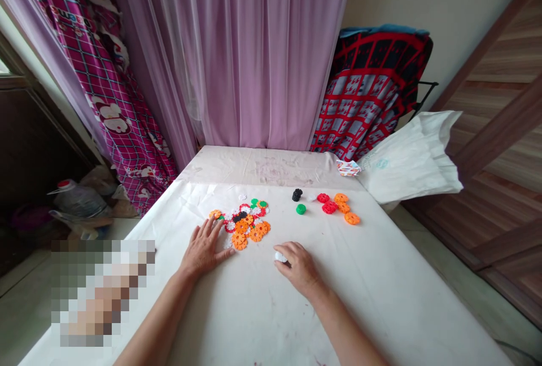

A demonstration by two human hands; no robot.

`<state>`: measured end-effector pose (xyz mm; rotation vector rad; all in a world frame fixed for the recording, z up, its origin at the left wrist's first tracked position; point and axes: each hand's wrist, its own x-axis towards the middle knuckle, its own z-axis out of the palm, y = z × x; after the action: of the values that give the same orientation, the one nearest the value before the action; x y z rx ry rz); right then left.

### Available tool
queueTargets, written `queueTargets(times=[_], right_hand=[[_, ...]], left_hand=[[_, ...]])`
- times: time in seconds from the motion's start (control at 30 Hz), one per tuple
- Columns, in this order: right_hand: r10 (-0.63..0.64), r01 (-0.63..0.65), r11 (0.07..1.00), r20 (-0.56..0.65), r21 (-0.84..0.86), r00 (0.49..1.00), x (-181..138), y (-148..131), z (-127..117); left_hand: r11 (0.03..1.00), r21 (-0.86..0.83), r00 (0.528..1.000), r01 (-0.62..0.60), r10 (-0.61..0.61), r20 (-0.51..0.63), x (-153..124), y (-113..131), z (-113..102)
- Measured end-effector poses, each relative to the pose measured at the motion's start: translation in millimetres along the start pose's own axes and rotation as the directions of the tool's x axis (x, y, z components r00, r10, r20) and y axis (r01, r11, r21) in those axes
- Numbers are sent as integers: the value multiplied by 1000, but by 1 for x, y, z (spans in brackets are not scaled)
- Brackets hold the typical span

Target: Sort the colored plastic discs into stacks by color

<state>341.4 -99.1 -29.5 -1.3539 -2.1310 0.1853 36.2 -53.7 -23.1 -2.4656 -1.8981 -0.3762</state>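
My left hand (204, 249) lies flat on the white table (381, 298), fingers spread, its fingertips touching the near edge of a heap of snowflake-shaped plastic discs (246, 222) in orange, red, white, green and black. My right hand (298, 268) rests on the table to the right, fingers curled round a small white disc (280, 256). Farther back lie a black disc (297, 194), a green disc (301, 208) and a small group of red and orange discs (339, 206).
A white cloth bag (412, 160) hangs over the table's right edge. Purple curtains (249, 49) hang behind the table, a red and black checked fabric (368, 92) stands at the back right. A pixelated patch covers the lower left.
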Motion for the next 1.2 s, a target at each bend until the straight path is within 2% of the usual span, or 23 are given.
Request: queueTargets(times=[0.17,0.33,0.5,0.67,0.8,0.93,1.1,1.2], right_hand=[[22,-22,1000,-73,-7,997,-1,16,2],[127,-137,989,-149,-59,981,10,55,-4],[301,-335,933,-226,-129,927,31,96,-13],[397,-449,875,-262,-180,880,45,119,-19],[467,-524,830,-276,-190,840,53,127,-21],[465,-526,835,-305,-160,831,53,129,-19],[461,-528,848,-424,-49,780,35,125,-16],[462,-549,832,-447,-82,766,21,117,-18]], left_hand=[[1000,-1,999,21,-21,26,-1,3,-3],[1000,-1,999,25,-25,45,-1,3,-6],[1000,0,1000,-2,2,19,-1,0,-1],[1000,-2,1000,-10,10,-4,0,-3,2],[1000,-5,1000,-16,16,0,0,-2,0],[1000,-9,1000,-14,14,21,0,0,-2],[1000,-24,1000,-16,17,16,0,1,-4],[999,-32,1000,-23,23,0,-1,0,-2]])
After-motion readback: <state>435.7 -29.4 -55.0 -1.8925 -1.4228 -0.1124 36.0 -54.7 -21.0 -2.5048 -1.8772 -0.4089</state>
